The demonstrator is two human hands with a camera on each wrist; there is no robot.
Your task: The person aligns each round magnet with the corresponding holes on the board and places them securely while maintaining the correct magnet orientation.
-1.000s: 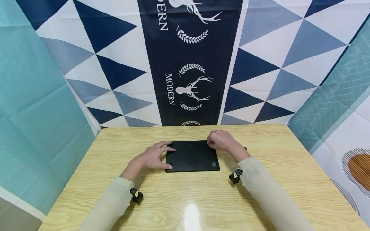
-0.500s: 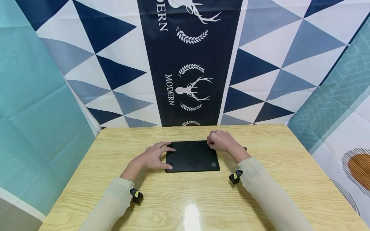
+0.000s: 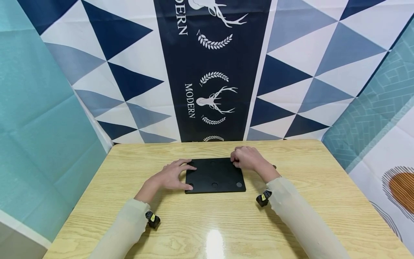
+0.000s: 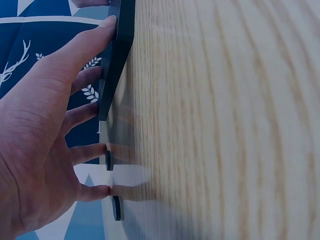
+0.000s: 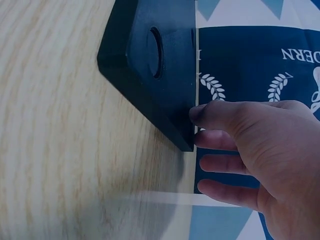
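Note:
A thin black rectangular board [image 3: 215, 175] with several round recesses lies near the far side of the wooden table. My left hand [image 3: 171, 175] spreads over its left end, thumb at the near left corner and index finger on the top face. At the far right corner is my right hand [image 3: 247, 158], its fingers bent down toward the board. In the right wrist view its thumb [image 5: 215, 114] touches the board's end; whether it pinches something there I cannot tell. Two small black discs, one of them low [image 4: 116, 207], stand by the outer left fingertips in the left wrist view.
A small dark object [image 3: 274, 166] shows just past my right wrist. The near right recess [image 3: 239, 184] looks greyer than the others. Patterned cloth [image 3: 213, 72] hangs behind the table's [image 3: 181, 223] far edge, and more cloth hangs at both sides.
My right hand's fingertips have shifted very slightly left on the board's far right corner. The left hand and the board have stayed in place.

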